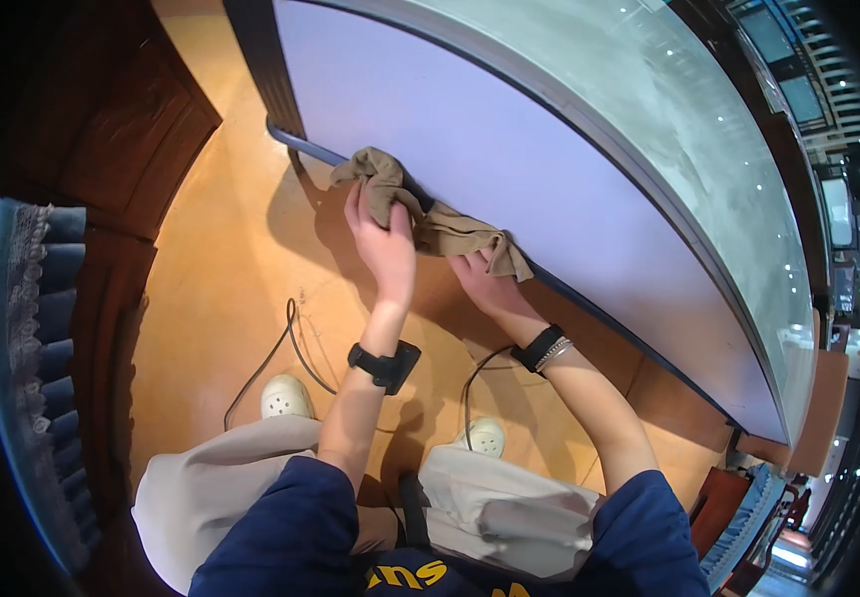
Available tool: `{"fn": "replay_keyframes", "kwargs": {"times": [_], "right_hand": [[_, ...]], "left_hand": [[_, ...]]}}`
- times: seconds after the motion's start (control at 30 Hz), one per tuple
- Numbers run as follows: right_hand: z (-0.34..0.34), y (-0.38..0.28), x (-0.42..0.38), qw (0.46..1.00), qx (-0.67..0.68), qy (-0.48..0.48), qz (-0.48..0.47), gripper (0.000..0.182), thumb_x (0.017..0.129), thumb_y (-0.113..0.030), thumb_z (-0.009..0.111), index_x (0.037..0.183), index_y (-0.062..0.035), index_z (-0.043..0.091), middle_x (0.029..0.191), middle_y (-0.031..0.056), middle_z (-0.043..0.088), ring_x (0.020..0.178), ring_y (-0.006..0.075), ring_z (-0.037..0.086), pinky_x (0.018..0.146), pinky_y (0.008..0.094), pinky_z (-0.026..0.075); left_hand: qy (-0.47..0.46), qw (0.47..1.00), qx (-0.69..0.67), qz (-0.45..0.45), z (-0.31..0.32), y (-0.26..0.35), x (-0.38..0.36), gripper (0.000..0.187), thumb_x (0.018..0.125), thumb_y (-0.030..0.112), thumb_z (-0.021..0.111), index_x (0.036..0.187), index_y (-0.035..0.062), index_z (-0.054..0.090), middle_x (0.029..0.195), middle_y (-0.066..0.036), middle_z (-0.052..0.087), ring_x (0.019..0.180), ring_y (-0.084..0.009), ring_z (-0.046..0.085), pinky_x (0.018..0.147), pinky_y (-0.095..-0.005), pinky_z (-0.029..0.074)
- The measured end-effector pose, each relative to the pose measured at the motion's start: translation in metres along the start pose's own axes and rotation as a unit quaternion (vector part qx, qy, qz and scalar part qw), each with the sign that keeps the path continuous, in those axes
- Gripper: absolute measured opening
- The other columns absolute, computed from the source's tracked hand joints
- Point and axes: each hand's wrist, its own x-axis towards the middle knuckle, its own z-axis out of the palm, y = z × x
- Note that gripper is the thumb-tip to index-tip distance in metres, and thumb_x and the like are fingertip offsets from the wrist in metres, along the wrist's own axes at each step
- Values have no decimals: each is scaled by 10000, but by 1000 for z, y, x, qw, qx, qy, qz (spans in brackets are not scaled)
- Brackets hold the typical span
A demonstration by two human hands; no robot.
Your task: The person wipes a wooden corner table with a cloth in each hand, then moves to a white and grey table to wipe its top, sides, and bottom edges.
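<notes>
- At the far left hangs ruffled blue fabric with lace trim, beside dark brown wooden furniture.
- Left of centre, the left hand is closed around a bunched end of a crumpled brown fabric cloth, above a tan floor.
- At centre, the cloth lies along the dark lower edge of a broad, smooth, pale lavender panel. It looks light, limp and soft, unlikely to break or slip from the fingers; its loose folds could sag or trail.
- The thick bunch at its left end seems a full handhold; the flatter right part would suit fingers spread beneath.
- Just right of centre, the right hand touches the cloth's right part from below. Its fingertips are hidden, so I cannot tell whether it grips.
</notes>
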Motion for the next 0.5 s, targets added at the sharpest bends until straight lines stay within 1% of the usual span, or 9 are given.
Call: {"fn": "replay_keyframes", "kwargs": {"times": [0.07,0.1,0.17,0.2,0.27,0.33,0.4,0.43,0.5], "right_hand": [[-7,0,2,999,-5,-38,10,323,792,-143,569,1111,-108,602,1081,84,538,1062,237,490,923,401,410],[-8,-1,5,1000,20,-7,22,318,789,-147,566,1102,-102,602,1079,83,538,1059,235,495,922,404,413],[-12,-2,13,995,69,57,48,299,780,-155,557,1068,-94,613,1066,70,550,1017,226,519,892,400,433],[-11,-1,11,995,64,53,53,299,780,-155,557,1068,-94,613,1066,70,550,1017,226,519,892,400,433],[-6,-1,5,998,60,-21,21,279,767,-152,557,1030,-89,626,1053,54,566,991,214,531,862,397,449],[-2,-1,5,998,61,-5,23,260,759,-158,564,997,-89,641,1039,50,576,987,210,532,843,395,457],[1,-3,9,996,41,74,28,251,747,-165,574,976,-86,641,1008,51,573,963,209,531,822,397,458],[1,-3,11,996,44,75,28,251,747,-165,574,976,-86,641,1008,51,573,963,209,531,822,397,458],[0,0,14,998,32,58,-9,267,744,-160,576,992,-82,637,999,57,571,964,226,531,808,404,458]], "left_hand": [[8,997,39,65,19,-5,-14,519,799,74,564,1286,-42,426,1386,-242,310,1267,-385,349,1043,-403,297],[-1,997,32,65,27,-8,-19,519,799,74,564,1286,-42,426,1386,-242,310,1267,-385,349,1043,-403,297],[39,995,79,51,39,-8,-26,605,794,62,563,1352,-20,343,1412,-267,243,1304,-394,290,1055,-420,278],[32,995,75,50,42,-9,-27,605,794,62,563,1352,-20,343,1412,-267,243,1304,-394,290,1055,-420,278],[38,998,33,35,40,-10,-26,617,794,51,560,1361,-17,327,1418,-271,228,1321,-390,264,1063,-424,266],[30,999,13,29,33,-11,-25,612,794,52,569,1355,-19,336,1415,-264,243,1319,-398,274,1063,-421,270],[-18,998,21,61,22,-14,-24,600,797,55,579,1346,-22,347,1413,-254,258,1316,-394,291,1061,-417,277],[-17,998,24,62,17,-15,-24,600,797,55,579,1346,-22,347,1413,-254,258,1316,-394,291,1061,-417,277],[-86,985,83,127,6,-17,-23,590,779,47,598,1317,-35,369,1415,-273,241,1265,-436,350,1033,-424,320]]}}
